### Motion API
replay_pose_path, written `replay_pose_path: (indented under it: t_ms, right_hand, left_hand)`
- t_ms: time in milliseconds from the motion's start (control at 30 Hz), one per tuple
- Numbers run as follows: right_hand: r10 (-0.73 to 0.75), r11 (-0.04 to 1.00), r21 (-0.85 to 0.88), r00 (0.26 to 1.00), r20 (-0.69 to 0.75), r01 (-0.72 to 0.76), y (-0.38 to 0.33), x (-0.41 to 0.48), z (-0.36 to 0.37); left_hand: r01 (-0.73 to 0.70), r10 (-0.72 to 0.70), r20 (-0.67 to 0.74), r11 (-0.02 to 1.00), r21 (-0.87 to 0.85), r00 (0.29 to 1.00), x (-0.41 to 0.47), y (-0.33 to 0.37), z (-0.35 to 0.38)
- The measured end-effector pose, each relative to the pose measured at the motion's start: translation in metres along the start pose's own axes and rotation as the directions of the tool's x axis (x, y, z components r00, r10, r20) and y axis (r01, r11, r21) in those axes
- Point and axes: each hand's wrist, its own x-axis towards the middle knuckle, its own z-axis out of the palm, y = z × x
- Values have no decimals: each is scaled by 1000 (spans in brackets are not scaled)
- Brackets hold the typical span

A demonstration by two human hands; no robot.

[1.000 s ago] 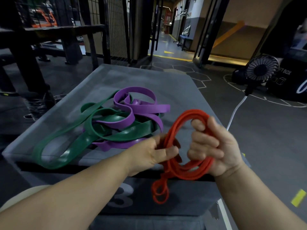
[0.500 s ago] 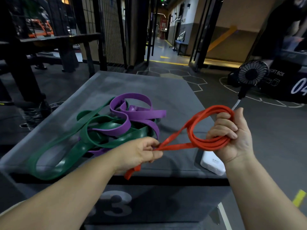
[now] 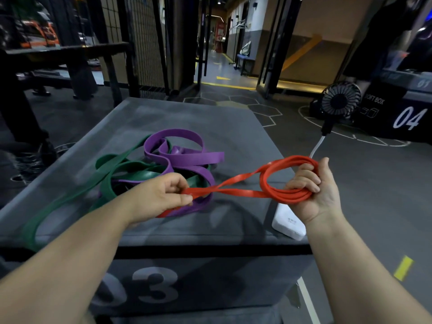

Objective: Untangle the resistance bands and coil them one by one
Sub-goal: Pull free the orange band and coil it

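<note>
A red resistance band (image 3: pixel 243 184) stretches between my two hands above the grey box (image 3: pixel 233 127). My right hand (image 3: pixel 313 190) grips a coil of several red loops at the right. My left hand (image 3: pixel 163 195) pinches the band's loose end, which crosses itself once between the hands. Behind my left hand a purple band (image 3: pixel 184 157) and a green band (image 3: pixel 109 181) lie tangled together on the box top.
A white power bank (image 3: pixel 288 224) lies at the box's right front corner, with a white cable running up to a small black fan (image 3: pixel 340 100). A dark box marked 04 (image 3: pixel 406 118) stands at the far right. Metal racks stand at the left and back.
My hands have moved apart. The right hand carried the red coil right and up, the left hand drew the loose end left, and the hanging loop is now pulled out nearly straight.
</note>
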Motion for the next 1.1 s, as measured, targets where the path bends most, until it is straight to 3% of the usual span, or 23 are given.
replay_pose_path:
  t_ms: [133, 300, 467, 533, 733, 833, 900, 1033, 1100]
  right_hand:
    - [-14, 1000, 19, 1000, -16, 14, -7, 1, -6]
    - [-29, 999, -18, 1000, -1, 29, -18, -3, -9]
    - [-48, 998, -47, 998, -28, 46, -23, -8, -10]
    - [-47, 997, -59, 998, -28, 46, -23, -9, -11]
    - [-32, 997, -68, 999, -26, 30, -22, -8, -11]
    - [-20, 997, -78, 1000, -14, 19, -22, -8, -11]
    - [-15, 996, -89, 1000, -4, 14, -22, -8, -10]
    - [-19, 998, -56, 1000, -6, 18, -26, -9, -10]
    - [-33, 999, -19, 999, -19, 32, -28, -10, -11]
  left_hand:
    - [31, -27, 27, 987, -159, 999, -6, 11, 10]
    - [27, -33, 156, 999, 42, 987, -11, 15, 9]
    - [90, -84, 265, 996, -12, 960, -11, 13, 11]
    - [82, -90, 270, 996, 42, 959, -9, 6, 13]
    - [100, -114, 40, 961, 258, 993, -2, 1, 30]
    - [119, -86, -93, 884, 452, 992, 1, 1, 26]
    - [127, -79, -117, 860, 495, 990, 2, -1, 21]
    - [74, 21, -211, 900, 430, 977, 2, 1, 23]
    - [-12, 63, -297, 985, 170, 953, 3, 5, 28]
